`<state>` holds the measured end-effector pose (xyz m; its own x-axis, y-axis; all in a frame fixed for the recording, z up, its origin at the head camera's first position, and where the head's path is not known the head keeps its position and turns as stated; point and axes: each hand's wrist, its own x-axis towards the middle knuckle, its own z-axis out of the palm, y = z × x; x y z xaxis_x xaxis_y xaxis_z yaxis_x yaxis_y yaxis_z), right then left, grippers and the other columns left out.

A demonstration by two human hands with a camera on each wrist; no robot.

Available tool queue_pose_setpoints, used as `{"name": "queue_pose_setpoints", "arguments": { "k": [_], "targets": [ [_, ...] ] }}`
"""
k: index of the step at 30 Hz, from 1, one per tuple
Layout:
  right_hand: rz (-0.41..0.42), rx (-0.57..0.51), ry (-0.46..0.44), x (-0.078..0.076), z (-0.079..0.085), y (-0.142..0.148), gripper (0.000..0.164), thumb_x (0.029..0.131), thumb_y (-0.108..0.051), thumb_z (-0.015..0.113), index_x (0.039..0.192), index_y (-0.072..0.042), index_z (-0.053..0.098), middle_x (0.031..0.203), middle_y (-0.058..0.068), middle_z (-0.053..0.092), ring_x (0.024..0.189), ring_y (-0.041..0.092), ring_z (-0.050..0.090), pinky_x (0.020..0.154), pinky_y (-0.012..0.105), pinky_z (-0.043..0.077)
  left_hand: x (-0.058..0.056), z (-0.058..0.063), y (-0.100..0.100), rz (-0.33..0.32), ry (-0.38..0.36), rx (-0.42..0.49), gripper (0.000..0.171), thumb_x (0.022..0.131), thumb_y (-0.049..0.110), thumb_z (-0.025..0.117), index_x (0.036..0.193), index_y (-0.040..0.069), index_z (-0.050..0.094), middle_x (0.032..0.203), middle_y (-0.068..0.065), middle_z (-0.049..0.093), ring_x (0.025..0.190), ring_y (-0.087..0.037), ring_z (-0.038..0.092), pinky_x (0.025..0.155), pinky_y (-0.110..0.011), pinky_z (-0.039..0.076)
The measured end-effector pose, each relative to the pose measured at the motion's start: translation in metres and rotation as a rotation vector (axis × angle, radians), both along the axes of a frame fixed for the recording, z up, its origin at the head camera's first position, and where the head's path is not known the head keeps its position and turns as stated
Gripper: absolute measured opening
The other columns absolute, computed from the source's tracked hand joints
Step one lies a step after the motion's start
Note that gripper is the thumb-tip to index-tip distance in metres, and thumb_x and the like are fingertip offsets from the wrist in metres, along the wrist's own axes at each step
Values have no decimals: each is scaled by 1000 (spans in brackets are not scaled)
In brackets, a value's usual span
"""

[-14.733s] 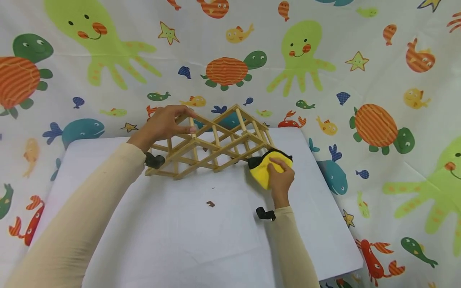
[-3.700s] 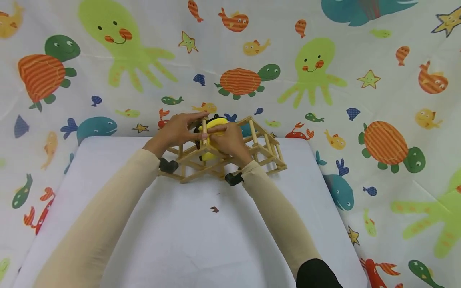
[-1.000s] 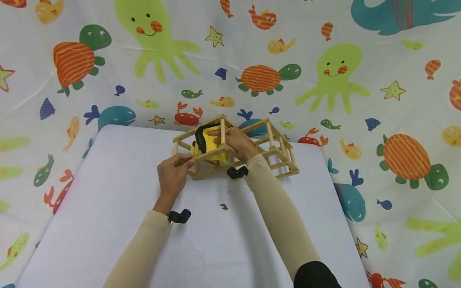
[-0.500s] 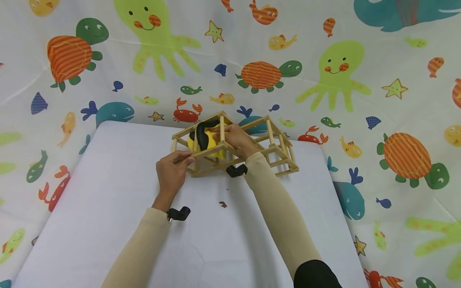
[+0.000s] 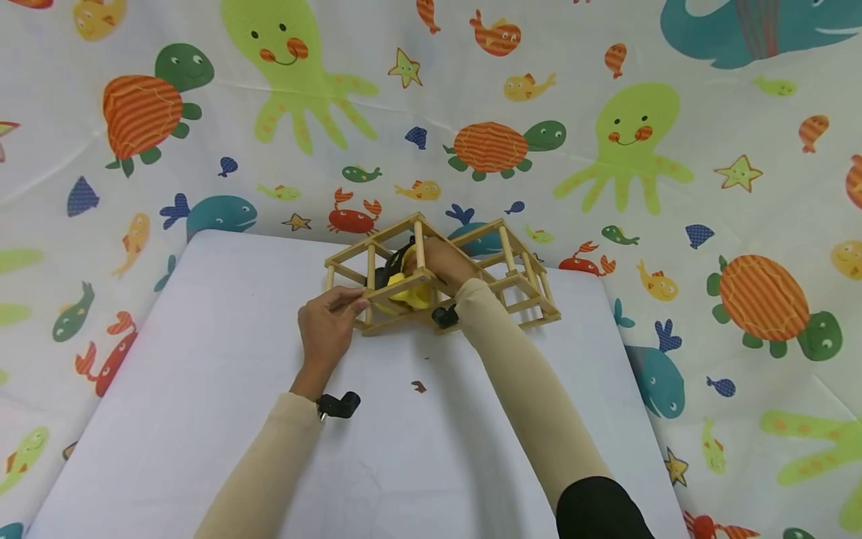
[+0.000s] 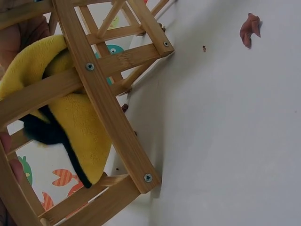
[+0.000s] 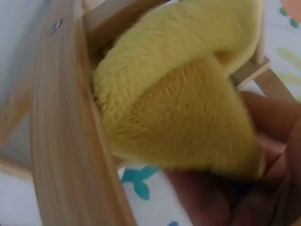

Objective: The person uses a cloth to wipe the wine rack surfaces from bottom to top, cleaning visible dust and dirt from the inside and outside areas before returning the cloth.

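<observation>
A lattice wooden rack (image 5: 397, 287), like a folding wine rack, stands toward the back of the table. My left hand (image 5: 326, 326) pinches the rail at its front left corner between thumb and fingers. Reaching in among the bars, my right hand (image 5: 449, 262) grips a yellow cloth (image 5: 415, 297) with black edging. In the left wrist view the cloth (image 6: 87, 122) hangs folded behind a crossed pair of slats. Bunched fuzzy folds of cloth (image 7: 178, 113) come out of my right fingers in the right wrist view, close beside a slat (image 7: 70, 132). The rack's bars partly hide the right hand.
On the white tabletop (image 5: 256, 322) in front of the rack lies a small brown scrap (image 5: 419, 386), with a tinier crumb (image 6: 204, 48) near it. A few dark bits lie by the rack's base. Behind stands a sea-animal printed curtain (image 5: 431, 67).
Within the last second, my right hand has pushed deeper and lower inside the rack, and the cloth has bunched lower with it. Earlier, my left hand moved from the rack's top to its front left corner.
</observation>
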<state>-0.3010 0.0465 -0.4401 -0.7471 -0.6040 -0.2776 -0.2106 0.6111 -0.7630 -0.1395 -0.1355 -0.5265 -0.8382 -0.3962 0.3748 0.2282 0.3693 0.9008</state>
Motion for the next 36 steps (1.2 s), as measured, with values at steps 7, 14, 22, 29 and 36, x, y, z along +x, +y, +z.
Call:
{"name": "queue_pose_setpoints", "arguments": {
  "k": [7, 14, 22, 29, 36],
  "targets": [
    [-81, -127, -272, -3, -3, 7, 27, 98, -24, 79, 123, -14, 81, 134, 6, 75, 123, 22, 66, 104, 34, 51, 0, 0, 0, -20, -8, 6, 24, 87, 15, 86, 108, 3, 82, 104, -14, 83, 97, -27, 81, 81, -7, 56],
    [-276, -139, -153, 12, 30, 35, 23, 97, -21, 80, 120, -18, 83, 149, 2, 65, 140, 26, 53, 113, 49, 49, -1, 4, -1, -20, -14, -4, 25, 86, 15, 87, 108, 4, 83, 104, -13, 83, 97, -28, 81, 80, -6, 55],
    [-439, -230, 91, 29, 62, 57, 20, 94, -19, 84, 113, -25, 85, 139, 0, 73, 126, 15, 63, 88, 25, 61, 3, 2, -5, -18, -28, -48, 26, 88, 19, 87, 111, 6, 83, 106, -12, 83, 99, -29, 80, 83, -8, 53],
    [-354, -601, 285, 49, 92, 34, 20, 94, -10, 82, 113, -13, 85, 124, 10, 78, 97, 24, 78, 78, 33, 67, 20, -18, -12, 263, -87, -59, 42, 87, 27, 89, 124, 9, 79, 120, -15, 79, 112, -37, 69, 99, -49, 50],
    [-166, -809, 249, 61, 99, -11, 27, 96, -5, 78, 123, -5, 79, 128, 14, 76, 101, 25, 77, 84, 38, 67, 28, -36, -15, 292, -201, 255, 44, 95, 29, 83, 133, 10, 73, 131, -9, 77, 108, -18, 75, 92, -20, 58]
  ]
}}
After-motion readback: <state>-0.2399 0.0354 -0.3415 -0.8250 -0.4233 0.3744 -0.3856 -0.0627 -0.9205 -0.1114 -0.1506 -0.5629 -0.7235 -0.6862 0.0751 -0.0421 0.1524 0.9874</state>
